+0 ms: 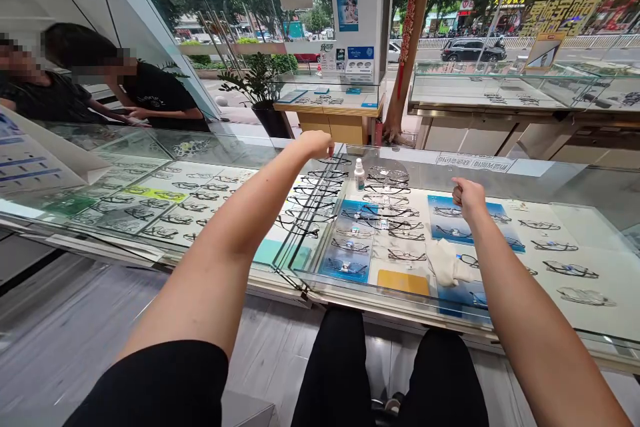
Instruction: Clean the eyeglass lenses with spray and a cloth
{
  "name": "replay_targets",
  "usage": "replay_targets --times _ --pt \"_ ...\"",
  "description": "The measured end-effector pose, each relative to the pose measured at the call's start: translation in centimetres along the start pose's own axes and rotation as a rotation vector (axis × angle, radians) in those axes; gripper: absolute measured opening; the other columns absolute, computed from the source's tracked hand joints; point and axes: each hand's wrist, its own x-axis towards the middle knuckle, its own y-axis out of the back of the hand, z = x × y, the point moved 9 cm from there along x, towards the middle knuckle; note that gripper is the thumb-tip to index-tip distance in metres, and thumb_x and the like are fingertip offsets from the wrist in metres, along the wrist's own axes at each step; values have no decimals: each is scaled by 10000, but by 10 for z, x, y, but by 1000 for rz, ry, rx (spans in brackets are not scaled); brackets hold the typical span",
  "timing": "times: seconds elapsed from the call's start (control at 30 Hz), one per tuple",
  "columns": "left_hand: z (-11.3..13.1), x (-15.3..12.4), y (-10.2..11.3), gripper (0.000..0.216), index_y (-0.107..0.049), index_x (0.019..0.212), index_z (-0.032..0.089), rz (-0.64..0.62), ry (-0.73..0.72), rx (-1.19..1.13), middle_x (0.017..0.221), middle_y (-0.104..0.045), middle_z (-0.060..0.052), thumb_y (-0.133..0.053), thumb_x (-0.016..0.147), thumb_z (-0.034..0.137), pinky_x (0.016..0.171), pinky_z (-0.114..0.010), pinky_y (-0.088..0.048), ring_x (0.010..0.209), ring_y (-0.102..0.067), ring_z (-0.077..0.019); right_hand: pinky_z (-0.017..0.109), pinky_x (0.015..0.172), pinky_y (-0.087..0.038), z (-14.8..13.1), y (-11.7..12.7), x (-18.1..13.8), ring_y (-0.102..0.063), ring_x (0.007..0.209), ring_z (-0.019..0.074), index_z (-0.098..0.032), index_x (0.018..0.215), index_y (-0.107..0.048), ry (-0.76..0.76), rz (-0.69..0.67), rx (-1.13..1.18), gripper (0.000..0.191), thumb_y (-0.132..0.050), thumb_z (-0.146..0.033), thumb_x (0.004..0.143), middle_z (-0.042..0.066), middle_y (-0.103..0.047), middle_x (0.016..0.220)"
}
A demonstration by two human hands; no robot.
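My left hand reaches to the far edge of the glass counter, its fingers pinched at the farthest pair of eyeglasses in a column of frames. Several more eyeglasses lie nearer in that column, and a second column of eyeglasses lies to its right. Between my hands stands a small white-capped bottle. My right hand is held over the right part of the counter with its fingers curled in; nothing shows in them. Below it lies a crumpled cream cloth, left of my forearm.
The glass counter spans the view, with eyeglasses displayed inside. A yellow card lies by its near edge. Two people stand at left, one a person in black. Behind are a potted plant and another display case.
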Motion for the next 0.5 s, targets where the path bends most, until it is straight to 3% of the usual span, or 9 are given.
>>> replay_targets --times 0.17,0.5 --pt "-12 18 -24 337 -891 1145 263 -10 42 36 1109 -838 -101 -756 836 264 887 -278 -520 1051 -737 -262 306 423 -164 5 3 2 -153 478 74 -299 642 -287 -9 -10 -8 627 -897 -420 719 -113 -215 482" --pt "-29 29 -57 333 -905 1131 279 45 57 -37 1102 -838 -102 -767 837 351 893 -306 -521 1054 -718 -275 306 417 -150 4 2 2 -155 464 71 -300 667 -279 -14 -11 -48 637 -896 -449 720 -114 -207 476"
